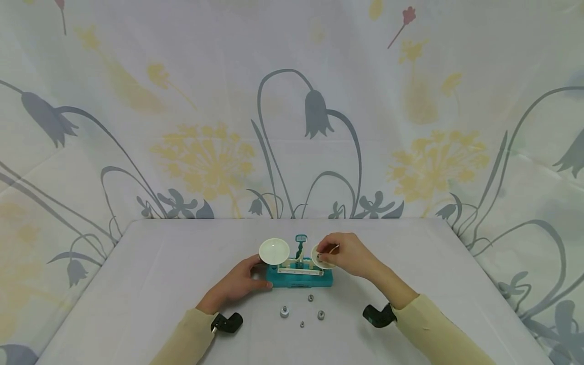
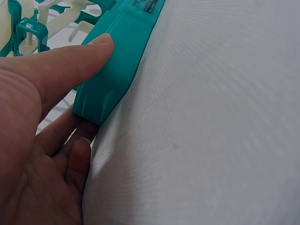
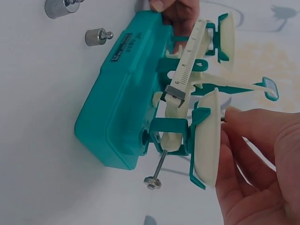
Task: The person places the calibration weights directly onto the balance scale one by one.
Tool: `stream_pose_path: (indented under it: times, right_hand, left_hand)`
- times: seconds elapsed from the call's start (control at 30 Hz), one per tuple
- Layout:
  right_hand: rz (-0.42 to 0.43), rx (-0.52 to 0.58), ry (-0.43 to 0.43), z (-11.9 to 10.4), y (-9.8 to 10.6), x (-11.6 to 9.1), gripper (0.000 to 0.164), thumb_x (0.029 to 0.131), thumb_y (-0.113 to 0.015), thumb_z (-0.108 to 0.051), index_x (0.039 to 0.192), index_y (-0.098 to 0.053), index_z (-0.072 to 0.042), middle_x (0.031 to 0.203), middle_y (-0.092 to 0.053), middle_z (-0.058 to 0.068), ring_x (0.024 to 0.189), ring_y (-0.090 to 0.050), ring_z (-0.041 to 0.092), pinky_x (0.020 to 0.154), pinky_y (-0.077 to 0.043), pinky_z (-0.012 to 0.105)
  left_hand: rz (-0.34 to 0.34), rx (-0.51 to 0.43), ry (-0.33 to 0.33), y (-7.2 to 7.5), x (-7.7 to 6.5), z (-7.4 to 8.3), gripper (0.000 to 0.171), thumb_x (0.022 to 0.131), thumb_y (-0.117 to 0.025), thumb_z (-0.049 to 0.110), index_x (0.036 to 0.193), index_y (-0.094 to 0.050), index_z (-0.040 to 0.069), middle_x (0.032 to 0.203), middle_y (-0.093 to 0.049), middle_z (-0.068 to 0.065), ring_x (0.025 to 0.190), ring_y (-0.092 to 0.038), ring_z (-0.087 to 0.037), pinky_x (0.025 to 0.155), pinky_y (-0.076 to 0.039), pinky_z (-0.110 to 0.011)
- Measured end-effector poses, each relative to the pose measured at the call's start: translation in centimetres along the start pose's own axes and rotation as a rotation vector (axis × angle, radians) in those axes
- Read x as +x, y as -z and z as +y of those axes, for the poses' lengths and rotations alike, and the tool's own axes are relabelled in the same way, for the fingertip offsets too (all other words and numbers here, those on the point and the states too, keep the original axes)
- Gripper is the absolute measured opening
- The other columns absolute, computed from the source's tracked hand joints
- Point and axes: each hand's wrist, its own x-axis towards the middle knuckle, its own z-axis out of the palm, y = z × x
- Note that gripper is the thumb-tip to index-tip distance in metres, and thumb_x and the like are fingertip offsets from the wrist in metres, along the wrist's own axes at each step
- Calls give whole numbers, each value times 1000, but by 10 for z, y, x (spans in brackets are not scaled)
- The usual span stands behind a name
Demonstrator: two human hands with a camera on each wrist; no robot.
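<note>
A teal balance scale stands on the white table with two cream pans. My left hand grips the left end of its base, thumb on the front and fingers at the end and behind. At the right pan, my right hand pinches a small metal weight, mostly hidden by the fingertips. The left pan holds nothing. Along the beam runs a white ruler with a grey rider. A screw with a metal nut sticks out of the beam's near end in the right wrist view.
In front of the scale stand several metal weights of different sizes, among them a larger one, a medium one and a tiny one. A flower-printed curtain hangs behind the table.
</note>
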Motion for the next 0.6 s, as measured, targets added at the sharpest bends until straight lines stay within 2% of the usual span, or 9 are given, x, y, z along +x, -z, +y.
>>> stream_pose_path:
  times: [0.6]
  right_hand:
    - [56,-2,0,-1,4,-8,9,90,-72,-6,98,-73,-10,96,-69,-4,86,-63,13,79,-57,28]
  left_hand:
    - [11,12,2,0,0,0,69,84,-81,19,143,-49,3,143,-52,-14,131,-47,-38,111,-35,-56]
